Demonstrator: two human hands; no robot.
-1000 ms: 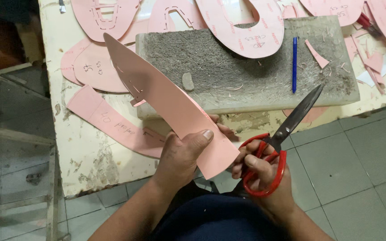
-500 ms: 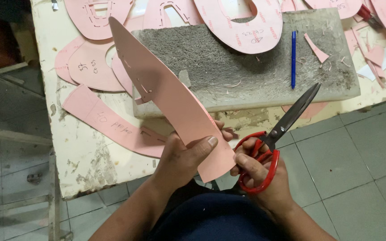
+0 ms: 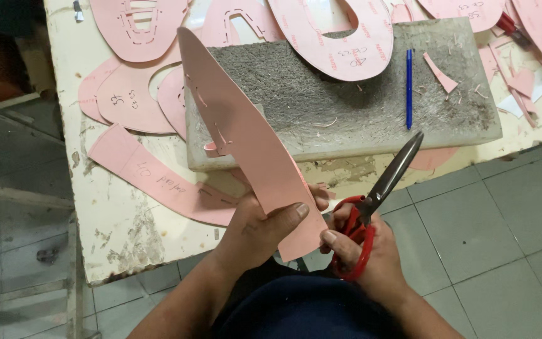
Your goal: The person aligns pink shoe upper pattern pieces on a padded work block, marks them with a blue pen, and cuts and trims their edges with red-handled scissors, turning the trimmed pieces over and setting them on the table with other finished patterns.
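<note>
Head view: you look steeply down from your own head, close over your left hand (image 3: 255, 229) and right hand (image 3: 362, 251) at lower centre.
Facing: the worktable (image 3: 127, 232) fills the upper frame, tiled floor (image 3: 503, 220) lower right.
Shared views: only this one.

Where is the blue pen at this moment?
In the head view, the blue pen lies on the right part of the grey rough cutting block, just left of a small pink paper scrap.

We see a blue pen (image 3: 408, 88) lying on a grey cutting block (image 3: 346, 107) upon the stained white tabletop (image 3: 127, 232), above a tiled floor (image 3: 490, 232).
</note>
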